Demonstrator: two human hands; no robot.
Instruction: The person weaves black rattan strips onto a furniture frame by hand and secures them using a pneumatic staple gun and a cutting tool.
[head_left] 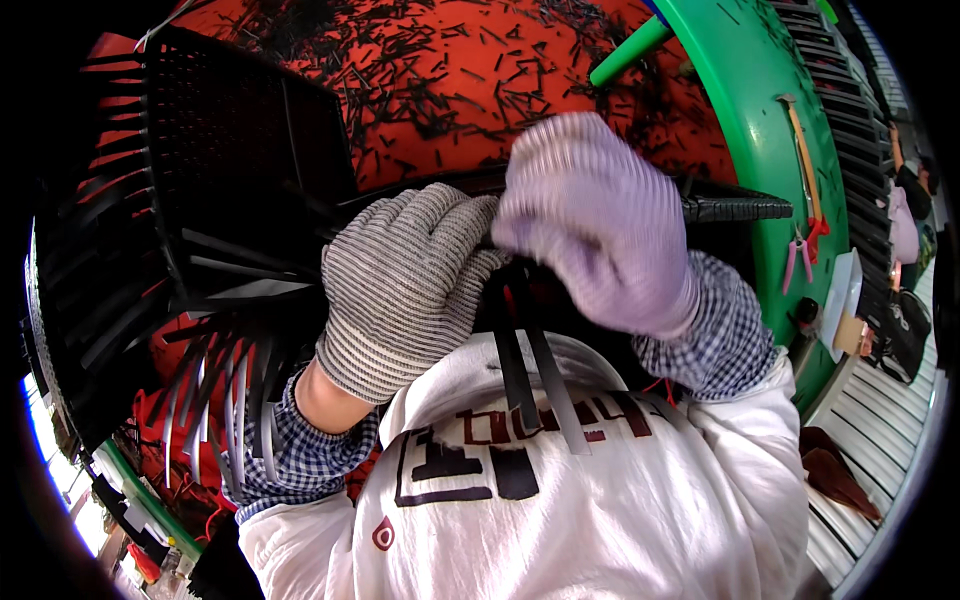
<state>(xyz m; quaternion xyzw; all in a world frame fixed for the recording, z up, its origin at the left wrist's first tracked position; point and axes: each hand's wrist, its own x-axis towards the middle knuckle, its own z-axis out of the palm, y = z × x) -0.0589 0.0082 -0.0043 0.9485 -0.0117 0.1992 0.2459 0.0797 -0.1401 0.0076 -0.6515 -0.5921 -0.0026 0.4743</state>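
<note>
A black basket woven of flat strips [250, 130] lies across in front of me, its loose strip ends [245, 290] sticking out at the left. My left hand [400, 290], in a grey striped glove, is closed on the basket's near edge, its fingertips partly hidden. Close beside it, my right hand [600, 225] in a lavender glove is raised over the same edge with curled fingers. Motion blurs that hand, and whatever it pinches is hidden. Two black strips [550, 385] hang toward my chest below the hands. The basket's dark braided edge [735, 208] reaches out past my right hand.
Short black strip scraps litter the red floor [440, 60]. On the right, a curved green surface [750, 110] carries a hammer [803, 155] with a yellow handle, a red-handled tool [818, 235] and pink-handled cutters [796, 262]. Many long strips [100, 220] bristle at the left.
</note>
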